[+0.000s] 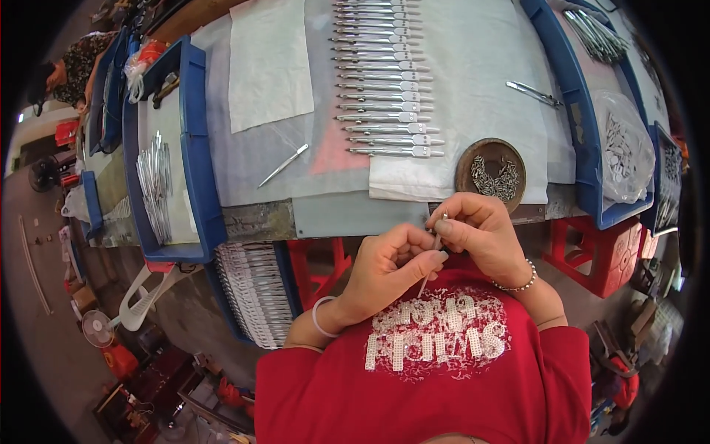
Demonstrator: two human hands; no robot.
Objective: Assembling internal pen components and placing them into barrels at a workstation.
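Note:
My left hand (388,270) and my right hand (481,233) meet in front of my chest, just below the table edge. Between them they pinch a thin metal compass-like tool (435,248), its pointed leg slanting down toward my red shirt. My right fingertips pinch a small part at the tool's top end. Nearest on the table is a round brown dish (491,171) holding several small metal pieces. Behind it, a long row of finished metal tools (384,81) lies on a white cloth.
A blue tray (194,148) with metal parts stands at the left, another blue tray (584,111) with a plastic bag of parts at the right. A single tool (283,165) and another pair (534,93) lie loose. Red stools sit under the table.

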